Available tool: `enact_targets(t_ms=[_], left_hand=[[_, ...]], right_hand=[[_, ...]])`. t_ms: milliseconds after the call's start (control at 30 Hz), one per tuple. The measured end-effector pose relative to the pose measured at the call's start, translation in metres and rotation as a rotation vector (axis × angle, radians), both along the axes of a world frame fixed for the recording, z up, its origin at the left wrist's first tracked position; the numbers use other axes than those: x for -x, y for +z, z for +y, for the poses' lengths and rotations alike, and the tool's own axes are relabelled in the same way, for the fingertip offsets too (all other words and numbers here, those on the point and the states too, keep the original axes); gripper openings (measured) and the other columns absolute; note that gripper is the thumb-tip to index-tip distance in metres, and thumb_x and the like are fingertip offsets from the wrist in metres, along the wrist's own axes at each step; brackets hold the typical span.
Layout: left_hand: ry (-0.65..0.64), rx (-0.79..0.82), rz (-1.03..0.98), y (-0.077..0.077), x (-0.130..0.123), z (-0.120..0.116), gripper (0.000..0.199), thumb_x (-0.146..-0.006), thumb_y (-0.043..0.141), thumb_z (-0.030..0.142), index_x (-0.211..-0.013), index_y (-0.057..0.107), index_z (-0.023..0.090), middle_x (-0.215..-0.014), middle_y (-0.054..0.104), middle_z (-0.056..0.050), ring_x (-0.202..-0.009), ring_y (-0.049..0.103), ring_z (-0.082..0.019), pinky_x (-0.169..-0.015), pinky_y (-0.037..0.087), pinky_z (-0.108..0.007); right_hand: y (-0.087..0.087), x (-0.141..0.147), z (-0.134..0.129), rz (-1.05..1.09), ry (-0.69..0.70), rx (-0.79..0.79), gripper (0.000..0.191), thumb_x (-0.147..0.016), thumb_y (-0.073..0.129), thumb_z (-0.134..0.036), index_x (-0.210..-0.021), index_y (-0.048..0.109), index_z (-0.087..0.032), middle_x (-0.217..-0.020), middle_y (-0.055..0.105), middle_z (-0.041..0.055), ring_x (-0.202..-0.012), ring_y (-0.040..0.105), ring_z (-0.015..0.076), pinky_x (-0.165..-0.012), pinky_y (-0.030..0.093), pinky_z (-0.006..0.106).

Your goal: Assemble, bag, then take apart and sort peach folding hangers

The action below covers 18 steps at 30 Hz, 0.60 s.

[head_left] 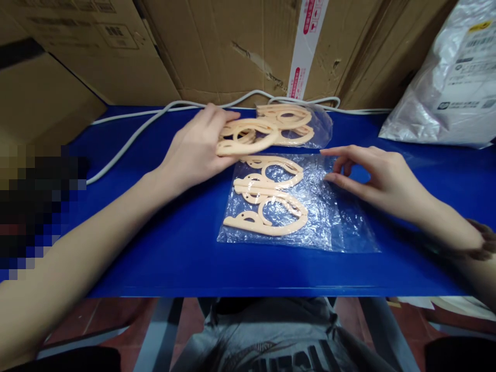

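Note:
My left hand (194, 147) is closed around beige plastic folding hangers (248, 137), folded up, just above the blue table. Below them lies a clear plastic bag (329, 222) with more folded beige hangers (282, 230) inside, flat on the surface. Over the right part of this bag is my right hand (372, 175), its index finger stretched out and thumb apart, with nothing visible between them. Whether its fingertips touch the plastic I cannot tell. Behind, a second clear bag (323, 124) holds similar hangers, partly hidden by those in my left hand.
A white cable (155, 114) runs along the back of the blue table (186, 258). Large cardboard boxes (240, 51) stand behind it. At the back right sits a silvery-white parcel bag (437, 98) with labels. A blurred dark object is at the left.

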<state>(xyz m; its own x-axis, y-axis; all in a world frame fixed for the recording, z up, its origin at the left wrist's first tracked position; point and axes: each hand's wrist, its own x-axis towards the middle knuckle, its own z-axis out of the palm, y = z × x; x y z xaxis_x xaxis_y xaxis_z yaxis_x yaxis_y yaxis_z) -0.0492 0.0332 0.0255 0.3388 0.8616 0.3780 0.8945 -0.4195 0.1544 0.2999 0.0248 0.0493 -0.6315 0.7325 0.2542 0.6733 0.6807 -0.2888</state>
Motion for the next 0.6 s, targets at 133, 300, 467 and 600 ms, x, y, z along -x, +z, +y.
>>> enact_targets(t_ms=[133, 300, 467, 600], left_hand=[[-0.206, -0.077, 0.097, 0.004, -0.031, -0.027, 0.067, -0.093, 0.061, 0.048, -0.148, 0.043, 0.014, -0.140, 0.059, -0.017, -0.131, 0.056, -0.037, -0.108, 0.050, -0.054], [-0.386, -0.168, 0.086, 0.002, -0.059, -0.052, 0.064, -0.098, 0.057, 0.039, -0.152, 0.039, 0.010, -0.138, 0.063, -0.018, -0.123, 0.062, -0.033, -0.105, 0.052, -0.047], [-0.454, -0.209, 0.024, -0.003, -0.068, -0.057, 0.078, -0.099, 0.050, 0.064, -0.151, 0.040, 0.007, -0.138, 0.064, -0.021, -0.124, 0.063, -0.032, -0.103, 0.052, -0.043], [-0.437, -0.163, 0.006, -0.005, -0.070, -0.057, 0.066, -0.102, 0.050, 0.051, -0.152, 0.039, 0.009, -0.140, 0.063, -0.020, -0.128, 0.061, -0.031, -0.105, 0.052, -0.043]], right_hand=[[0.003, 0.008, -0.011, 0.094, 0.058, -0.047, 0.049, -0.099, 0.057, -0.055, -0.136, 0.063, -0.023, -0.105, 0.069, 0.0088, -0.094, 0.067, 0.0253, -0.084, 0.053, 0.041], [0.003, 0.022, -0.024, 0.030, 0.163, -0.137, 0.070, -0.091, 0.061, -0.070, -0.143, 0.058, -0.022, -0.132, 0.063, 0.0158, -0.115, 0.064, 0.0344, -0.093, 0.051, 0.047], [0.000, 0.029, -0.029, -0.043, 0.257, -0.219, 0.081, -0.088, 0.059, -0.077, -0.144, 0.056, -0.019, -0.127, 0.068, 0.0174, -0.109, 0.066, 0.0341, -0.090, 0.048, 0.046], [-0.003, 0.030, -0.029, -0.043, 0.276, -0.226, 0.083, -0.088, 0.060, -0.076, -0.146, 0.052, -0.018, -0.127, 0.067, 0.0174, -0.109, 0.065, 0.0333, -0.089, 0.046, 0.044]])
